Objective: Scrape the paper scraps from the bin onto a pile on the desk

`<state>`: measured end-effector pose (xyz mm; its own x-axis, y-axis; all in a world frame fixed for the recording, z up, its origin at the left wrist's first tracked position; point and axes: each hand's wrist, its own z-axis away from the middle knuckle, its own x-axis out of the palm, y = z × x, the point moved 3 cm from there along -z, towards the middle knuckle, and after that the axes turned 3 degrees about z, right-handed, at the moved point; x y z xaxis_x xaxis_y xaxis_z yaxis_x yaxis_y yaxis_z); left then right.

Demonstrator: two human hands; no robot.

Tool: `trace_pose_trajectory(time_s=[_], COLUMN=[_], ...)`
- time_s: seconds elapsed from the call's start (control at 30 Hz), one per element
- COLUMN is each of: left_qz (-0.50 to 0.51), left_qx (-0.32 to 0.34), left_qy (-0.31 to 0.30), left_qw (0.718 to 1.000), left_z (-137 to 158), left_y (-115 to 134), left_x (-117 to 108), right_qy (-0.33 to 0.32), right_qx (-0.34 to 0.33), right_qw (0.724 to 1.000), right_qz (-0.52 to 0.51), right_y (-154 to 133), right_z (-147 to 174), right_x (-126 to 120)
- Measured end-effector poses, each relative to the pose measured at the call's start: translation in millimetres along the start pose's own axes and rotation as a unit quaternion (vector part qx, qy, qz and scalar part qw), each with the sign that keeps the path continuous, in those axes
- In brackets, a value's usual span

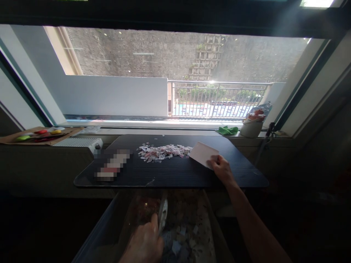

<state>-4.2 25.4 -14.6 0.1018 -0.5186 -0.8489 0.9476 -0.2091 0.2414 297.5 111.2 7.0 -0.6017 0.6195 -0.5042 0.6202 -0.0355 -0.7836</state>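
My right hand (221,168) pinches the lower right corner of a white card (203,152), tilted above the dark table (175,179). The card's left edge meets the right end of a long pile of small torn paper scraps (164,151). Below the table's front edge, my left hand (146,239) is closed, index finger along a pale, narrow, speckled piece (163,212) whose kind I cannot make out. Around and under that hand lies a shadowed, see-through container or bag (208,226) with loose paper scraps (177,247) in it.
A blurred-out, pale and reddish item (113,166) lies on the table's left side. Behind, on the sill, are a green cloth (227,130) and a white bucket (251,128). At left stand a white heater (79,143) and cardboard (35,136) with colourful items.
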Motion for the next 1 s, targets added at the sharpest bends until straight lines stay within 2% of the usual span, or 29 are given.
trace_pose_trajectory(time_s=[0.17,0.33,0.47,0.63,0.73,0.87,1.0], left_qz=[-0.009,0.009,0.028,0.029,0.038,0.045,0.042], left_qx=[-0.008,-0.005,-0.012,0.009,0.01,-0.011,0.0], left_qy=[-0.001,0.0,-0.005,0.021,0.019,0.011,0.03], left_qw=[1.0,1.0,1.0,0.999,0.999,0.999,0.999], left_z=[0,1,2,1,-1,-3,-3], left_y=[0,1,1,0,0,-1,-2], left_x=[1,0,0,1,1,3,4], right_qy=[-0.054,-0.142,-0.197,-0.187,-0.215,-0.244,-0.223], right_qx=[-0.016,-0.027,-0.032,-0.001,0.01,-0.01,0.006], right_qw=[0.998,0.989,0.977,0.978,0.97,0.958,0.96], right_qz=[0.014,-0.038,-0.077,-0.093,-0.116,-0.15,-0.168], right_y=[-20,-41,-54,-55,-56,-61,-61], right_z=[15,48,63,68,75,85,84], right_x=[16,33,35,27,29,35,36])
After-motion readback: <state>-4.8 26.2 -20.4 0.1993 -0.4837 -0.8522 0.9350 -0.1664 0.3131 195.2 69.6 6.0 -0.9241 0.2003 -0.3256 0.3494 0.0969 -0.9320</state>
